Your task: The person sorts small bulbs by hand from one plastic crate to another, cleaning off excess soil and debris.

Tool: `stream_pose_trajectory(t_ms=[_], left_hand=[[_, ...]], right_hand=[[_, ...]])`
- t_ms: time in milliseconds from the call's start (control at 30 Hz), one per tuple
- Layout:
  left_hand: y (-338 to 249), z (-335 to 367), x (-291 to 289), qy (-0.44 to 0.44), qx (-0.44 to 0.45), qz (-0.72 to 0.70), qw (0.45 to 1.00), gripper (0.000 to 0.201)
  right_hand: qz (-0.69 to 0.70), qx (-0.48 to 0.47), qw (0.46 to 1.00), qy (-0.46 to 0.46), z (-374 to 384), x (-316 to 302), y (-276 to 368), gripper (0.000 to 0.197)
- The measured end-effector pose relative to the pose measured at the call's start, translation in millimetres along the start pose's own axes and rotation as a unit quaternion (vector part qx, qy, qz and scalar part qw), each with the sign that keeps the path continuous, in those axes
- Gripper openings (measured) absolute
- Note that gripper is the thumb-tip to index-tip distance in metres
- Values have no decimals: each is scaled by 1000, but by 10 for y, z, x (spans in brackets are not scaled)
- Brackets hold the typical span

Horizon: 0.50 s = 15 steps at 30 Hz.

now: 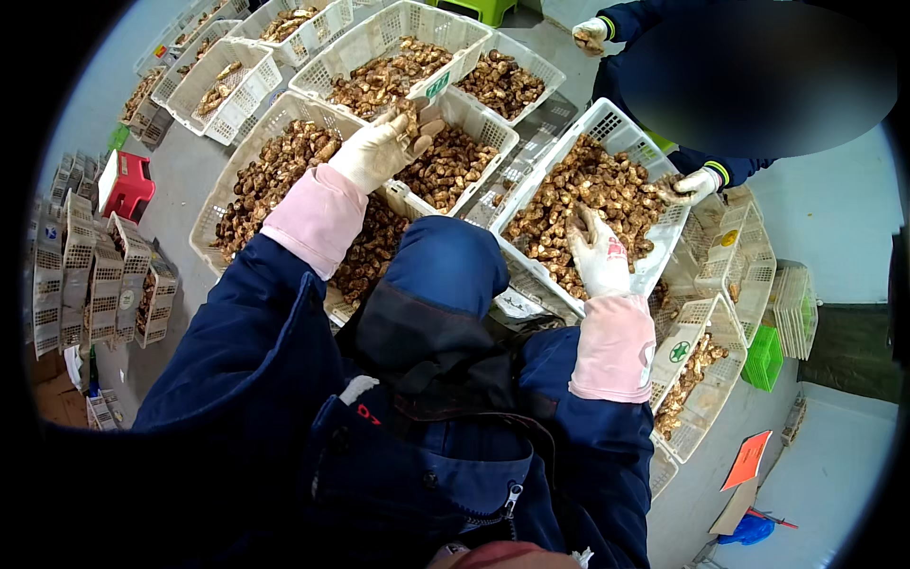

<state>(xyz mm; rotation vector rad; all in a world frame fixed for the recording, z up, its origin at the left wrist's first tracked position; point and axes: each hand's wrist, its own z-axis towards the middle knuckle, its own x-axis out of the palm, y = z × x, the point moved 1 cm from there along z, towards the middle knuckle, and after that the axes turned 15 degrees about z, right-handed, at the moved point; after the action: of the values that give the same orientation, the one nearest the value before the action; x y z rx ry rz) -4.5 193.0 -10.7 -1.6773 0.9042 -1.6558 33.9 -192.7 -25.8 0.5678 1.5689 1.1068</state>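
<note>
My left hand (374,152), in a soiled white glove, is over the middle crates with its fingers bent around a brown, knobby mushroom-like piece (408,112). Below it, a white crate (505,142) contains similar pieces (450,169). My right hand (602,256), also gloved, reaches into the large white crate (675,232) on the right. Its fingers are apart and rest on the heap of brown-and-cream pieces (559,204), with nothing visibly gripped. Pink cuffs cover both my wrists.
Across the right crate, another person's gloved hand (697,187) touches its far edge; their other hand (590,36) is raised. More filled crates (313,85) stand ahead and left. Stacked crates (76,275) line the far left, near a red stool (126,185). Green baskets (763,358) sit right.
</note>
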Motion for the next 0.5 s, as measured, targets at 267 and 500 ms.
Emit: stream_pose_trajectory(t_ms=[267, 500], left_hand=[[156, -445, -215, -52, 2, 107, 993, 44], [296, -1007, -241, 3, -35, -83, 996, 62]], right_hand=[[-14, 41, 999, 12, -161, -33, 392, 45], [17, 34, 999, 37, -293, -157, 215, 47]])
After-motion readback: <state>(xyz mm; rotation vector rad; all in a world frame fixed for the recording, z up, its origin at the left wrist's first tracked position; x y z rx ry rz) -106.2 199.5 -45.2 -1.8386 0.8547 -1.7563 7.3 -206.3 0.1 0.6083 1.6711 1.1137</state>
